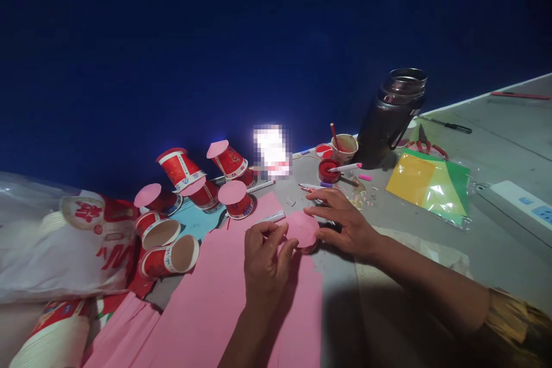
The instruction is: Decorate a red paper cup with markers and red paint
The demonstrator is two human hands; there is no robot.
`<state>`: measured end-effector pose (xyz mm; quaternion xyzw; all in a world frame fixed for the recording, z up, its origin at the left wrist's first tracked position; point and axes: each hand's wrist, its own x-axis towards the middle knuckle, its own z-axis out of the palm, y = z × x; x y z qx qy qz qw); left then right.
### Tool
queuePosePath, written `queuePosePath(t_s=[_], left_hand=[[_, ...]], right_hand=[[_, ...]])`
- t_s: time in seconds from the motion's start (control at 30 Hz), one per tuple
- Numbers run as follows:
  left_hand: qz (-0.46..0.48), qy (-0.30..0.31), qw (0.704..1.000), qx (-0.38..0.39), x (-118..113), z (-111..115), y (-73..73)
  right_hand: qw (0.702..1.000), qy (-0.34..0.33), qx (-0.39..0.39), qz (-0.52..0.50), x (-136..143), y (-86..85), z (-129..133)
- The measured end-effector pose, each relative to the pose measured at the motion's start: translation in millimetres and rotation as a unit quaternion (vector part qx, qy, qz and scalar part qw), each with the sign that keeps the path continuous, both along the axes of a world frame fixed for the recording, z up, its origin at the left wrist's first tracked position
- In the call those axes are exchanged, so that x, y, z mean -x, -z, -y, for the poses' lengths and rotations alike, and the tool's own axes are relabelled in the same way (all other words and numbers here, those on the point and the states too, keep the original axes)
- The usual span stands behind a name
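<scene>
A round pink paper disc (pixel 302 229) lies flat between my two hands, on top of something mostly hidden beneath it. At its left edge is my left hand (pixel 268 259), thumb and index finger bent toward each other on the disc's rim. From the right, my right hand (pixel 347 224) touches the disc's edge with its thumb, its fingers spread. Large pink paper (pixel 241 293) is spread under my left hand. To the left stand red paper cups topped with pink discs, one of them (pixel 233 200) nearest. Two more cups (pixel 170 256) lie on their sides.
A dark open flask (pixel 390 118) stands at the back right, beside a small cup (pixel 345 148) with a stick and a red jar (pixel 330 171). Further right are colored packets (pixel 431 184), pliers (pixel 426 146) and a power strip (pixel 526 207). A plastic bag (pixel 56 253) fills the left.
</scene>
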<state>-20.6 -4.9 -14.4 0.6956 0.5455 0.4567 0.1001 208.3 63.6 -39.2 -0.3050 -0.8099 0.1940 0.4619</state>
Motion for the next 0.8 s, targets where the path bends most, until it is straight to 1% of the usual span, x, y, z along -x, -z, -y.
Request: queuePosePath(t_s=[0.1,0.23,0.47,0.67,0.8], left_hand=[[-0.035,0.000,0.999,-0.025,-0.5,-0.3,3.5],[-0.038,-0.002,0.999,-0.033,-0.5,-0.4,3.6],[-0.004,-0.008,1.000,0.016,-1.7,1.8,-0.6],[-0.016,-0.003,1.000,0.010,-1.4,-1.9,2.4],[-0.007,-0.004,1.000,0.009,-2.3,-0.9,3.1]], right_hand=[[1.000,0.002,-0.027,0.008,2.9,-0.3,0.7],[0.999,0.008,-0.039,0.010,4.0,-0.8,1.2],[1.000,0.014,0.027,0.005,-1.3,1.1,-0.8],[1.000,0.012,0.022,0.012,3.0,6.7,-1.0],[0.999,0.003,0.036,0.021,3.3,9.8,-1.3]])
